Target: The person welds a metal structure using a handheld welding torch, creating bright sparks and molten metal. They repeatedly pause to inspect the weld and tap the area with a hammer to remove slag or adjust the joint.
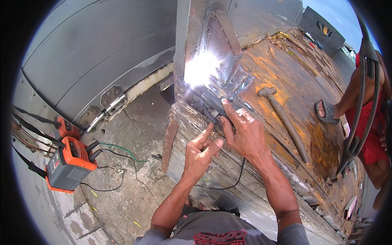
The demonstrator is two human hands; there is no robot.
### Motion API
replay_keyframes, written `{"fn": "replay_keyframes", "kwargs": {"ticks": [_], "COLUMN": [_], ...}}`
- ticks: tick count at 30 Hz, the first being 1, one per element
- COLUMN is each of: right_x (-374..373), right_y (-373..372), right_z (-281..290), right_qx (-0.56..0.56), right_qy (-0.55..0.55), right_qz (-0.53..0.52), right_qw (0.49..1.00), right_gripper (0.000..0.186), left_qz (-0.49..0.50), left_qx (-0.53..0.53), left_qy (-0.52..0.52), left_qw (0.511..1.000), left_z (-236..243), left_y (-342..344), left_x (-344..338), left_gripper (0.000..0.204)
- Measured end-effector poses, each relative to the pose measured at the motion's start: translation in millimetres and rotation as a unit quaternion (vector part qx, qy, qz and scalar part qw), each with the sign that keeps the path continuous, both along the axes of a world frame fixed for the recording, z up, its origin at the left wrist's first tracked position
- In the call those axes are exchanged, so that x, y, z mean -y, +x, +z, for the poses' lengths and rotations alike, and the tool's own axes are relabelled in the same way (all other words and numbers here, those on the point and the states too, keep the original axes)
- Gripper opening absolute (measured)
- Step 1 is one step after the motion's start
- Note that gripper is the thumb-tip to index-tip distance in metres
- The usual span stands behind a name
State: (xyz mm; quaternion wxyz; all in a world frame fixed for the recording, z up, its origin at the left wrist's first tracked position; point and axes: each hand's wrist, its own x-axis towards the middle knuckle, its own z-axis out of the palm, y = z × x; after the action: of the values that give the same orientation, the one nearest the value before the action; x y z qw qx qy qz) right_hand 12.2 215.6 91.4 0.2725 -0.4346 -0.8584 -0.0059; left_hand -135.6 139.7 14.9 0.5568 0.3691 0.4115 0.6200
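A dazzling white welding arc (pixel 200 68) burns at the corner where upright steel plates meet the rusty truck bed. Just below it, my right hand (pixel 247 134) grips a black welding electrode holder (pixel 213 107), its index finger laid along the top and thumb underneath. The glare hides the electrode's tip. My left hand (pixel 201 154) is under the holder's near end, thumb and index finger spread apart and the other fingers partly curled. Its index fingertip reaches up beside the holder; whether it touches cannot be told.
A hammer (pixel 286 122) lies on the rusty bed (pixel 322 143) to the right. An orange and grey welding machine (pixel 70 165) hangs at left, with cables trailing over the concrete (pixel 134 163). At far right, another person's sandalled foot (pixel 326 111) rests on the bed behind dark hanging straps (pixel 359 114).
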Motion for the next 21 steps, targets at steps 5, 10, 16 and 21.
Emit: {"fn": "replay_keyframes", "kwargs": {"ticks": [5, 10, 16, 21], "right_x": [0.5, 1.3, 1.3, 0.9], "right_y": [-0.4, 4.7, 2.4, 1.8], "right_z": [2.0, 0.5, -0.1, -2.3], "right_qx": [-0.002, -0.032, -0.022, -0.016], "right_qy": [-0.009, 0.020, 0.016, 0.018], "right_qz": [-0.001, 0.038, 0.025, 0.014], "right_qw": [1.000, 0.999, 0.999, 1.000], "right_gripper": [0.053, 0.053, 0.053, 0.053], "left_qz": [0.003, 0.013, 0.003, -0.001], "left_qx": [-0.014, -0.010, -0.011, -0.013], "left_qy": [-0.002, 0.024, 0.018, 0.020], "left_qw": [1.000, 1.000, 1.000, 1.000], "left_z": [5.3, 1.7, 3.4, 3.1], "left_y": [-0.5, 1.4, 0.8, 1.9], "left_x": [2.7, 9.3, 7.0, 3.8], "left_gripper": [0.080, 0.076, 0.077, 0.080]}}
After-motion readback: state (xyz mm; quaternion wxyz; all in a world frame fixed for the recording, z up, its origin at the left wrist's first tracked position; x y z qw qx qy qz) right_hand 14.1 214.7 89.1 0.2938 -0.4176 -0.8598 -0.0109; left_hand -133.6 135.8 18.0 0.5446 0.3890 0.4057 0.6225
